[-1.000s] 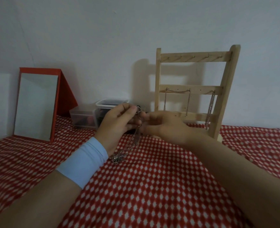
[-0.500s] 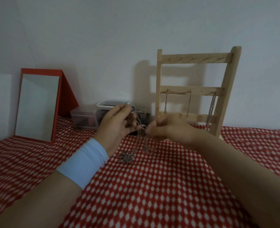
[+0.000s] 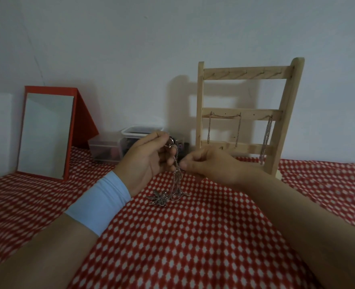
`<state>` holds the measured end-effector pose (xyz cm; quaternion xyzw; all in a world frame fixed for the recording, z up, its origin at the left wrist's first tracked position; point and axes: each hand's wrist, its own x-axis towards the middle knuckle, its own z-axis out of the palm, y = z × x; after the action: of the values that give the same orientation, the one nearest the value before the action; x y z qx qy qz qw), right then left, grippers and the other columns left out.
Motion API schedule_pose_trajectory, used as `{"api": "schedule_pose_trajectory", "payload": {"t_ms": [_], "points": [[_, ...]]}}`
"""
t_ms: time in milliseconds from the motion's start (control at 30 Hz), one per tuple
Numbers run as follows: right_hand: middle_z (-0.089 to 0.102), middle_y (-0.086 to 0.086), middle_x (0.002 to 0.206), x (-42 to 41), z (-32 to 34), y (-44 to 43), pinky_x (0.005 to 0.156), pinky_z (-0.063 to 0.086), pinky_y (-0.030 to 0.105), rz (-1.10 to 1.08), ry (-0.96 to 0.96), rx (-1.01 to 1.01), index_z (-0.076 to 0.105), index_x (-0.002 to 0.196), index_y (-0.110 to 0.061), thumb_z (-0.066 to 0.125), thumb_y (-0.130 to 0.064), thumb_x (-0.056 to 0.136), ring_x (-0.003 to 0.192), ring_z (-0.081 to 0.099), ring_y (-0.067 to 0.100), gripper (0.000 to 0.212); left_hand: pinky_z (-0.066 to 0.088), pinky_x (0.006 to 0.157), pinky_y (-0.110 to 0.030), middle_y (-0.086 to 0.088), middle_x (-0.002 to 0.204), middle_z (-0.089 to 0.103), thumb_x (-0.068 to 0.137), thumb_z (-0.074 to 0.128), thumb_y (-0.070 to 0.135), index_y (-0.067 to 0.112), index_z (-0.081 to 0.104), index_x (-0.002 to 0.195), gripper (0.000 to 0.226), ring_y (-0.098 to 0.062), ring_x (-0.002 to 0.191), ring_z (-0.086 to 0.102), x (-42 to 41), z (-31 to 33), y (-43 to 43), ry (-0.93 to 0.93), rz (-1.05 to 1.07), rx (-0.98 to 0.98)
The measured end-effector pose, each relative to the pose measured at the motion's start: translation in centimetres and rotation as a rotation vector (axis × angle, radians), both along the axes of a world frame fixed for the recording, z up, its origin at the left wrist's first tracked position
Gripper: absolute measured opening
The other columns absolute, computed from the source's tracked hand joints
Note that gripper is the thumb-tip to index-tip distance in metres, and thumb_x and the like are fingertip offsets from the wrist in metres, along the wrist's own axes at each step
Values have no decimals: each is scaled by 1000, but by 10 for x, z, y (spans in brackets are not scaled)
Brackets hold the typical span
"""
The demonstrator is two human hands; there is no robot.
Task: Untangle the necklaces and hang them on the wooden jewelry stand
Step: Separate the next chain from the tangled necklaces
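Observation:
My left hand [image 3: 147,161] pinches the top of a tangled silver necklace chain [image 3: 177,176] above the red dotted cloth. The chain hangs down, and its leaf-shaped pendant [image 3: 159,198] lies on the cloth. Just to the right, my right hand [image 3: 207,163] pinches the chain lower down with curled fingers. Behind the hands stands the wooden jewelry stand [image 3: 247,113], leaning at the wall. One silver chain [image 3: 224,116] is draped across two pegs of its middle bar. A second chain [image 3: 266,138] hangs at the bar's right end.
A red-framed mirror [image 3: 47,132] stands at the left against the wall. Two clear plastic boxes [image 3: 118,144] sit behind my left hand. The red cloth with white dots [image 3: 193,236] covers the table. A white wall rises right behind the stand.
My hands have drawn slightly apart and dropped a little. The chain now hangs straighter between them, and the pendant has shifted right on the cloth.

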<state>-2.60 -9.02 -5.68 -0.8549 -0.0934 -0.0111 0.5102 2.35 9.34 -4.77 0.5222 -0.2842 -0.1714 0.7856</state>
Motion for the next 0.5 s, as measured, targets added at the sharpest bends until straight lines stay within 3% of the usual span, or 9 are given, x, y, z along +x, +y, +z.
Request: {"api": "schedule_pose_trajectory", "payload": {"t_ms": [167,367,500], "points": [[66,7,83,-1,0,-4,83,52,34,51,60,-6,74,84,-20,58,-25,101,79,59,19,23,50,50,-27,-4,65,59,88,55,22,11,55,87,12,-15,53,51,2,-1,1,-36,51,68],[68,13,94,5,-4,-2,87,54,41,-23,137,145,63,102,-6,41,-34,105,86,66,28,36,54,62,-32,-2,64,56,95,54,7,12,64,92,12,-14,59,52,4,-7,0,-114,128,175],[74,19,107,3,-1,-5,94,57,42,42,138,63,67,109,1,49,-43,103,98,70,37,48,57,71,-33,-2,69,63,95,53,2,10,66,96,16,-13,67,61,2,-7,-2,-129,107,167]]}}
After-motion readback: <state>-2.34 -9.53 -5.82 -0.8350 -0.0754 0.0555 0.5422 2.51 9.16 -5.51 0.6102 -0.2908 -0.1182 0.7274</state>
